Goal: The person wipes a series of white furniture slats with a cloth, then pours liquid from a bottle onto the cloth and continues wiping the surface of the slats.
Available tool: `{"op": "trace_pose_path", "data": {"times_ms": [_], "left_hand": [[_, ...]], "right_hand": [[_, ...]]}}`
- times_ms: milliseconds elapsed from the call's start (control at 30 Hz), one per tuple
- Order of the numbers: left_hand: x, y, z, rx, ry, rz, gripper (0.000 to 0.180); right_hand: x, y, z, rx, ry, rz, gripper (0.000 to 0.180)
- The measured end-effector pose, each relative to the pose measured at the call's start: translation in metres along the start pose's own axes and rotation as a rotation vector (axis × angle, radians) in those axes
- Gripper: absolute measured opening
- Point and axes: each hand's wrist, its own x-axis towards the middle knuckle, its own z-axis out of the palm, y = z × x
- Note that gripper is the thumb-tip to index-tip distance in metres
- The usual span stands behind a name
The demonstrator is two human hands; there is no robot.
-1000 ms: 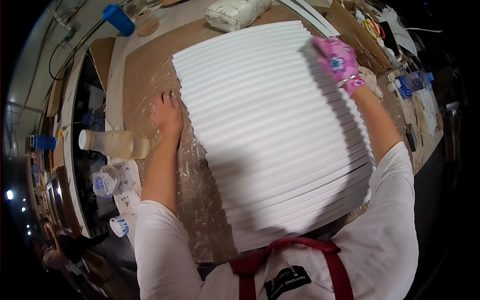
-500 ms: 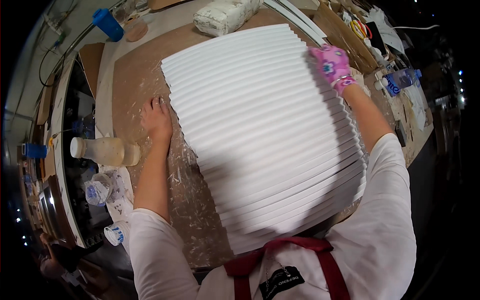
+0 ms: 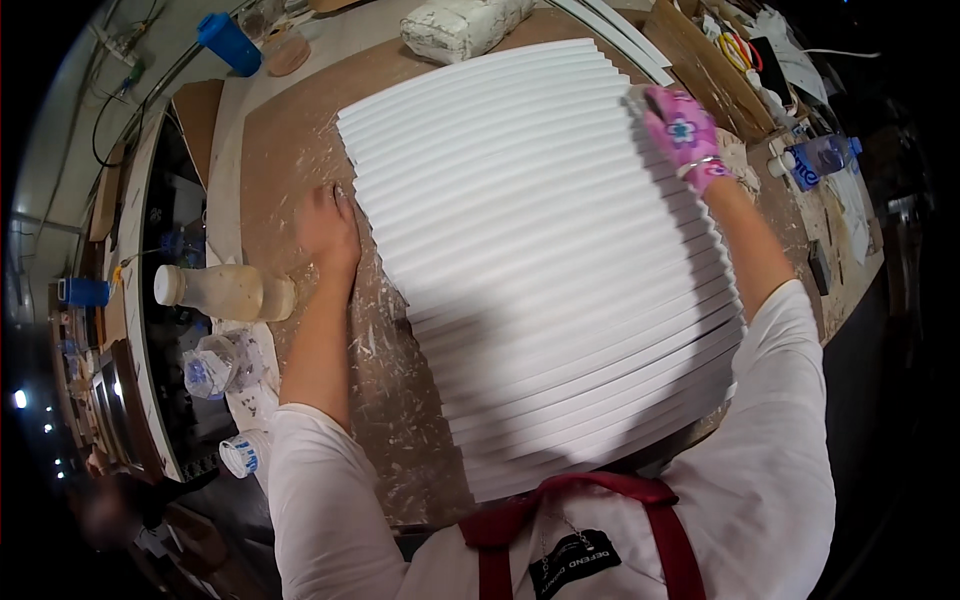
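Since the earlier frames: little shift noted; left hand (image 3: 325, 228) kept at the left edge of the ribbed white panel (image 3: 540, 270), right hand (image 3: 682, 130) kept at its far right corner, panel lying much as before.

Left fingers: extended and flat, tips touching the panel's left edge near its upper part, palm down on the worktop (image 3: 280, 150). Nothing enclosed in the grip. Bare forearm running back toward a white sleeve.

Right fingers: inside a pink patterned glove, curled over the panel's upper right edge, appearing to grip it; exact wrap under the edge hidden. Bracelet seen at the wrist.

Panel: large, white, ridged in parallel strips running left to right, lying flat across the brown, plaster-spattered worktop, directly in front of the body, between both hands. Near end reaching the red apron straps.

Outward, left side: cloudy plastic bottle (image 3: 225, 292) lying on its side, well apart from the left hand; crumpled clear bottle (image 3: 215, 365) just below it; small blue-and-white tape roll (image 3: 240, 455) lower still. Blue cup (image 3: 85, 292) near the far left rim.

Outward, far side: white lumpy bag (image 3: 460, 25) beyond the panel's top edge; blue cylinder (image 3: 230, 42) at upper left.

Outward, right side: clear bottle with blue label (image 3: 815, 160) beside the gloved hand, amid clutter too small to identify.
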Motion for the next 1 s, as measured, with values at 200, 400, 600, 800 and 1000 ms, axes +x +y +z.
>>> {"op": "trace_pose_path", "data": {"times_ms": [200,400,600,800,1000], "left_hand": [[-0.003,0.007,-0.01,-0.049,-0.11,-0.137,0.037],[-0.001,-0.004,-0.001,-0.095,-0.064,-0.06,0.036],[-0.006,-0.007,0.001,-0.07,-0.06,-0.098,0.036],[0.002,0.013,-0.003,0.045,-0.03,-0.048,0.034],[-0.001,-0.01,-0.007,-0.146,0.077,-0.029,0.034]], "right_hand": [[-0.001,-0.213,0.025,0.256,-0.093,-0.275,0.014],[-0.022,-0.307,0.001,0.284,-0.305,-0.588,0.032],[-0.018,-0.133,0.001,0.219,0.016,-0.457,0.032],[-0.038,0.021,-0.009,0.019,0.191,0.004,0.031],[-0.046,-0.161,0.006,0.166,-0.007,-0.257,0.03]]}}
